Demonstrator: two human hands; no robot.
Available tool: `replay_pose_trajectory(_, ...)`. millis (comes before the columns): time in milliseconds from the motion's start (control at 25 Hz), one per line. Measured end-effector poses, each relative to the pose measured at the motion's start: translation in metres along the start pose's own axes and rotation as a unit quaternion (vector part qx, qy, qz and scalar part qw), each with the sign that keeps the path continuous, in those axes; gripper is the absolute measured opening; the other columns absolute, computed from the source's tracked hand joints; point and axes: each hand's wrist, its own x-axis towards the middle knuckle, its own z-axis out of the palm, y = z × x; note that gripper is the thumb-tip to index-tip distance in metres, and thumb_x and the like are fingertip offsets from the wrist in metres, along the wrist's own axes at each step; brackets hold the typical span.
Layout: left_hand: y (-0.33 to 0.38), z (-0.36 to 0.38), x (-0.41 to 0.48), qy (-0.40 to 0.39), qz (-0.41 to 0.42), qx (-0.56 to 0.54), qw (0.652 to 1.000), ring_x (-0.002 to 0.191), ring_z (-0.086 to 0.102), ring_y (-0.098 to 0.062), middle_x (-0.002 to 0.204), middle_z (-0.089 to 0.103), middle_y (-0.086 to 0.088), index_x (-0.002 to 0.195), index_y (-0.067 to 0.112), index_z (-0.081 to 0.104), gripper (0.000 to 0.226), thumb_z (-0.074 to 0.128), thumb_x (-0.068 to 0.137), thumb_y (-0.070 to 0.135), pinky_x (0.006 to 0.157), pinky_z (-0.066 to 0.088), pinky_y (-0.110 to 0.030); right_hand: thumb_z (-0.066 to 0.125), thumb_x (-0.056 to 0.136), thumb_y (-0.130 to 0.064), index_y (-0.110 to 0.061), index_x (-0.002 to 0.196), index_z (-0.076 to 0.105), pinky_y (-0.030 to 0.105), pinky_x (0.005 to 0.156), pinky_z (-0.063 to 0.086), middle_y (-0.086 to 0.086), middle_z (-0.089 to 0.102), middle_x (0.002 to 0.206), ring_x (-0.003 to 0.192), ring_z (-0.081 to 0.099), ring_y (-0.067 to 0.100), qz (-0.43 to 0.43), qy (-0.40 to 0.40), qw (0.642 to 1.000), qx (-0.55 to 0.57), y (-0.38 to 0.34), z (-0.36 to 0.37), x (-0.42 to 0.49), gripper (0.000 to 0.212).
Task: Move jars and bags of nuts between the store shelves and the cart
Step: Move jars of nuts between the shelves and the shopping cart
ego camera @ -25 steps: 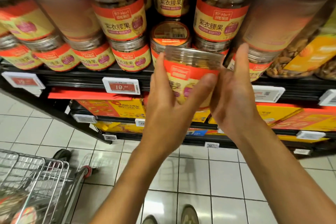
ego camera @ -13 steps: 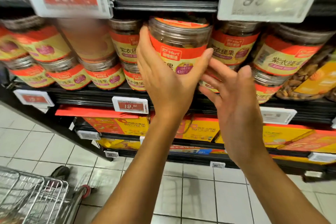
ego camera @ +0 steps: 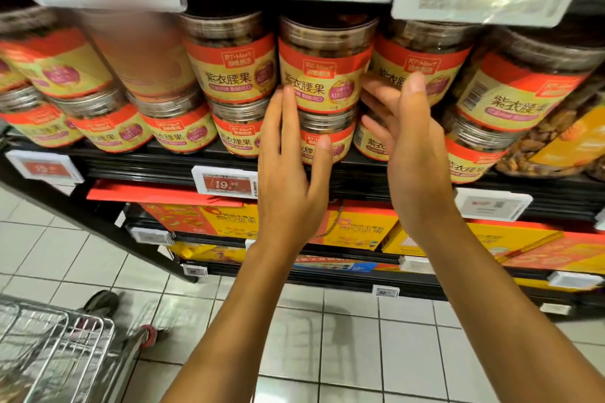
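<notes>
A clear jar of nuts with a red and yellow label (ego camera: 322, 65) stands on top of a lower jar (ego camera: 324, 137) in the upper row of the shelf. My left hand (ego camera: 291, 170) is just below and left of it, fingers straight, fingertips at the jar's lower left edge. My right hand (ego camera: 409, 147) is at its right side with fingers spread and straight, holding nothing. Whether either hand still touches the jar is unclear.
Several alike jars fill the shelf (ego camera: 294, 170) in two stacked rows. Price tags (ego camera: 226, 183) hang on the shelf edges. Yellow gift boxes (ego camera: 357, 226) lie on lower shelves. The wire cart (ego camera: 65, 347) stands at the bottom left on the tiled floor.
The jar went from my hands up onto the stacked row. My left hand let go of it and dropped lower; both hands now have straight fingers.
</notes>
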Motion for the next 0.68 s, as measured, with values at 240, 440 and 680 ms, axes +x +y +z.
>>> replay_pose_trajectory(240,0.003,-0.021,-0.007,-0.028,-0.012,0.005,1.000,0.139,0.029,-0.013,0.148,0.036,-0.011,0.145,0.005,0.030,0.054,0.041,0.097,0.029,0.113,0.025,-0.020,0.028,0.089,-0.048,-0.034,0.099,0.058,0.025,0.098,0.044,-0.009,0.062,0.113,0.112,0.058,0.004,0.014,0.028,0.999,-0.022,0.006,-0.010,-0.010,0.034)
replay_pose_trajectory(440,0.027,-0.098,-0.058,-0.006,-0.188,-0.028,0.982,0.096,0.061,-0.015,0.107,0.063,-0.002,0.115,0.013,0.060,0.022,0.051,0.095,0.016,0.085,0.048,-0.030,0.034,0.088,-0.046,-0.031,0.095,0.060,0.024,0.082,0.051,-0.007,0.069,0.096,0.090,0.068,0.009,0.094,-0.074,0.991,-0.057,-0.027,0.000,-0.050,0.031)
replay_pose_trajectory(680,0.096,-0.242,-0.130,0.098,-0.402,-0.153,0.897,0.070,0.063,-0.004,0.080,0.066,-0.003,0.099,0.010,0.063,0.021,0.043,0.097,0.008,0.070,0.049,-0.013,0.036,0.090,-0.035,-0.023,0.095,0.062,0.017,0.075,0.050,-0.001,0.070,0.088,0.081,0.068,0.011,0.127,-0.326,0.935,-0.056,-0.089,0.076,-0.117,0.029)
